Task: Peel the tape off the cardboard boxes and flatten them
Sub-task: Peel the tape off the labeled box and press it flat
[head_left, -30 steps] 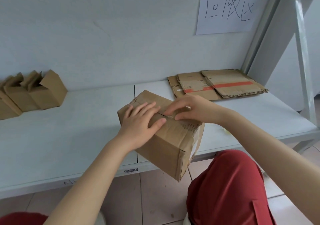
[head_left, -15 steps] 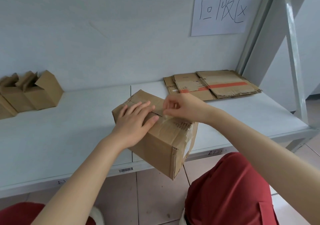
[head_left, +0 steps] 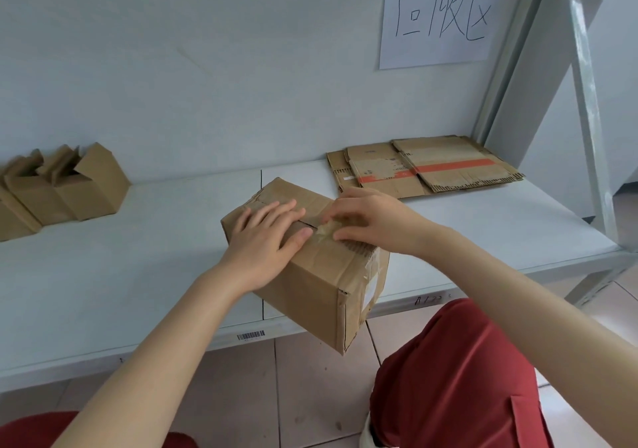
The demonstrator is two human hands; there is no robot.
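Note:
A closed brown cardboard box (head_left: 316, 285) sits at the front edge of the white shelf (head_left: 131, 275), one corner hanging over the floor. My left hand (head_left: 267, 237) lies flat on the box top, fingers straight, pressing it down. My right hand (head_left: 366, 221) is at the top seam, its fingertips pinching a crumpled strip of clear tape (head_left: 326, 231) lifted off the cardboard. More clear tape runs down the box's right end.
Flattened cardboard pieces (head_left: 424, 171) with an orange tape stripe lie at the shelf's back right. Several opened small boxes (head_left: 65, 188) stand at the back left. A paper sign (head_left: 440, 16) hangs on the wall. A metal shelf post (head_left: 587, 102) rises at right. My red-clad knees are below.
My right hand has drawn the tape strip back along the seam toward the middle of the box top, bunching it up. My left hand stays pressed flat on the box.

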